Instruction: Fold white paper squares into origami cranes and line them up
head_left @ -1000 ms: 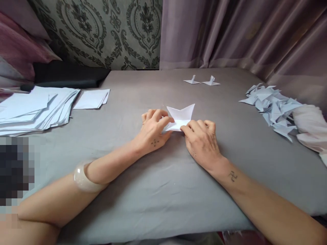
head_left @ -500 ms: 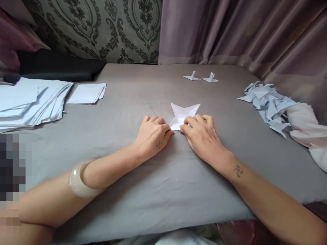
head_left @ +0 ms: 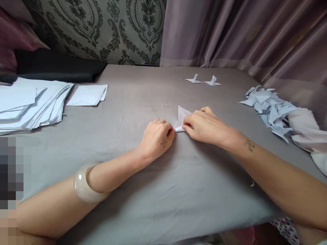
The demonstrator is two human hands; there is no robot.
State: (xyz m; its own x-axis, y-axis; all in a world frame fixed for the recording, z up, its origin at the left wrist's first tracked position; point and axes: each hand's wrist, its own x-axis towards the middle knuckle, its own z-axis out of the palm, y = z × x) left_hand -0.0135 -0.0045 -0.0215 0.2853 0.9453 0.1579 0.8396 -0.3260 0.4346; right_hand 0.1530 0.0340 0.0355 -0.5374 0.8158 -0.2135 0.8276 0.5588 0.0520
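A partly folded piece of white paper (head_left: 181, 119) lies between my hands on the grey cloth, with one pointed corner standing up at the back. My left hand (head_left: 158, 137) is closed, pinching the paper's near left corner between thumb and fingers. From the right, my right hand (head_left: 203, 125) grips the paper's right side, thumb at the near edge and fingers on top. That hand hides much of the right half of the sheet.
Two small folded paper shapes (head_left: 212, 81) stand at the back. On the right are a heap of folded white papers (head_left: 268, 103) and a pale cloth (head_left: 305, 129). Left are a stack of white sheets (head_left: 48, 98), a smaller stack (head_left: 85, 95) and black fabric (head_left: 61, 66).
The paper's right point has gone behind my right hand, and the sheet looks narrower and more folded. My right hand has turned, its wrist further right. The view has shifted slightly.
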